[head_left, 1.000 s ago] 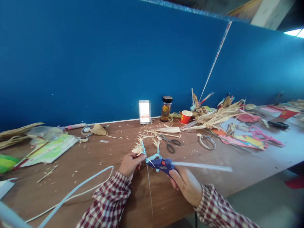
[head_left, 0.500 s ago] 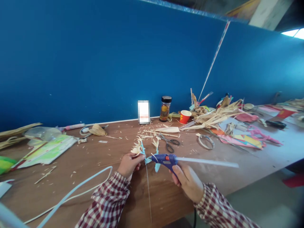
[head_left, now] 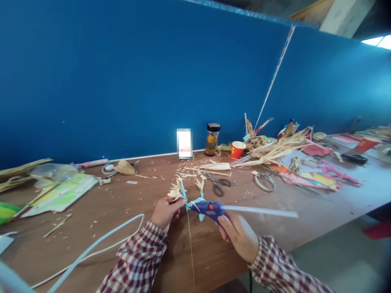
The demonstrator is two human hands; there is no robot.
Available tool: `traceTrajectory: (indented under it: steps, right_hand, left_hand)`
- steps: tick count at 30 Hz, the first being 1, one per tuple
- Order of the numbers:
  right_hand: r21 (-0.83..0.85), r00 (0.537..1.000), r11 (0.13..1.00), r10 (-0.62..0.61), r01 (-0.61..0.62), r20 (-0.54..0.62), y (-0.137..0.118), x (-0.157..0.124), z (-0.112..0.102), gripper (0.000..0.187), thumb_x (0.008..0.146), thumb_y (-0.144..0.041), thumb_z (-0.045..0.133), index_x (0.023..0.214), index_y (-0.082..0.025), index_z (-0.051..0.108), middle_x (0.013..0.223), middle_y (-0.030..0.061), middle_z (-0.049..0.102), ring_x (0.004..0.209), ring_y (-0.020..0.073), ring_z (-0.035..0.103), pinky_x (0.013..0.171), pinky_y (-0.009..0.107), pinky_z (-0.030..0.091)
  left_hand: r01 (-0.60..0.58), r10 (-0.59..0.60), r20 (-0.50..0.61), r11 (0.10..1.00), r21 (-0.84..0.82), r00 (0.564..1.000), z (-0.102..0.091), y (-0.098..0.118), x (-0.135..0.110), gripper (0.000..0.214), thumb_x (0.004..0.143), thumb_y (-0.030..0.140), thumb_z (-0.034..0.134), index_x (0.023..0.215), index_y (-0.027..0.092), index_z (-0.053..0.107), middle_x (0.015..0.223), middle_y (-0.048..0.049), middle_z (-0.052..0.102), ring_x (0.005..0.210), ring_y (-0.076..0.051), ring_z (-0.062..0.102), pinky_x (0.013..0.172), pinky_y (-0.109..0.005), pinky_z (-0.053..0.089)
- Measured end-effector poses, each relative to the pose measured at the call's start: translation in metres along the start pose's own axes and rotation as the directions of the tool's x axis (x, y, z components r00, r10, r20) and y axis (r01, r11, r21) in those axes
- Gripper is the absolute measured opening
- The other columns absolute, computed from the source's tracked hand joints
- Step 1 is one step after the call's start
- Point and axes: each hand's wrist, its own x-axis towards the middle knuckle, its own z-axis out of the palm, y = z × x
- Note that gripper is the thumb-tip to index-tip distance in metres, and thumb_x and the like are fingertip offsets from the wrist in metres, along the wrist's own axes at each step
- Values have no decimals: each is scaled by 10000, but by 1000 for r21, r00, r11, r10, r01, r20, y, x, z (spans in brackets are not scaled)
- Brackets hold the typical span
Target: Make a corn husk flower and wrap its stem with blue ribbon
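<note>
My left hand (head_left: 167, 210) pinches a small craft branch (head_left: 183, 189) wrapped in light blue, with pale husk petals at its tips. A thin stem hangs down from it over the table. Closed round the handle of a blue glue gun (head_left: 207, 207) is my right hand (head_left: 240, 234). The gun's nozzle end meets the blue-wrapped joint of the branch, close to my left fingertips; whether it touches is too small to tell. A long clear glue stick (head_left: 259, 211) sticks out of the gun's back to the right.
Dark-handled scissors (head_left: 218, 188) lie just beyond the gun. Farther back stand a lidded jar (head_left: 212, 139), a red paper cup (head_left: 238, 150) and a blurred-out white panel (head_left: 184, 143). Dried husks (head_left: 275, 150) and a tape ring (head_left: 265, 182) lie right; a white cable (head_left: 100, 248) loops at left.
My right hand has brought the glue gun slightly left and down, so its nozzle end is nearer the joint of the branch. My left hand has hardly moved.
</note>
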Motion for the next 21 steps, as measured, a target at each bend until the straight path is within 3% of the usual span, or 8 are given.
traceTrajectory:
  steps: [5, 8, 12, 14, 16, 18, 21]
  right_hand:
    - [-25, 1000, 999, 28, -28, -1, 3, -5, -1, 389, 916, -376, 243, 710, -177, 507, 499, -24, 501, 459, 105, 485, 490, 217, 367]
    - [-104, 998, 994, 18, -24, -62, 5, -11, -7, 376, 911, -368, 252, 732, -181, 525, 514, -13, 517, 480, 119, 505, 504, 227, 387]
    - [-341, 963, 940, -72, -22, -260, 22, -19, -30, 269, 870, -330, 351, 1052, -177, 477, 789, 49, 631, 680, 167, 601, 612, 264, 448]
    - [-522, 928, 846, -104, -106, -357, 37, -23, -48, 295, 861, -302, 349, 1108, -171, 446, 877, 75, 636, 752, 193, 613, 654, 294, 455]
    - [-688, 887, 683, -127, -246, -443, 56, -27, -68, 311, 844, -300, 370, 1105, -160, 464, 881, 96, 636, 782, 230, 608, 659, 327, 451]
    - [-762, 855, 530, -124, -372, -504, 76, -30, -87, 324, 834, -274, 384, 1126, -155, 461, 938, 118, 628, 826, 253, 597, 669, 345, 449]
    - [-791, 832, 379, -87, -481, -548, 104, -35, -111, 320, 838, -262, 386, 1120, -139, 474, 903, 137, 631, 817, 276, 589, 648, 358, 444]
  left_hand:
    - [6, -6, -16, 1000, -10, 1000, 0, -1, 0, 354, 456, 393, 758, 612, 126, 584, 379, 73, 435, 350, -43, 356, 338, -161, 251]
    - [0, 0, -22, 1000, -1, 1000, 0, 0, 0, 347, 468, 392, 752, 614, 126, 584, 377, 70, 436, 344, -43, 355, 335, -164, 236]
    - [8, -8, -4, 1000, -4, 1000, -1, 1, -1, 357, 471, 393, 751, 635, 117, 596, 378, 68, 432, 350, -49, 359, 345, -172, 256]
    - [20, -20, 3, 1000, 0, 1000, -1, 1, 0, 358, 469, 389, 752, 651, 120, 604, 394, 66, 444, 354, -51, 366, 346, -173, 264]
    - [24, -24, -5, 1000, 4, 1000, -2, 0, 1, 341, 470, 381, 752, 655, 133, 607, 417, 61, 466, 362, -55, 377, 346, -172, 274]
    - [19, -19, -21, 1000, 2, 1000, -2, -1, 2, 320, 475, 375, 748, 648, 146, 608, 419, 62, 467, 363, -56, 382, 344, -169, 277]
    - [20, -20, -37, 1000, -4, 999, -1, -2, 2, 323, 471, 376, 749, 647, 145, 608, 408, 67, 455, 363, -56, 382, 344, -165, 277]
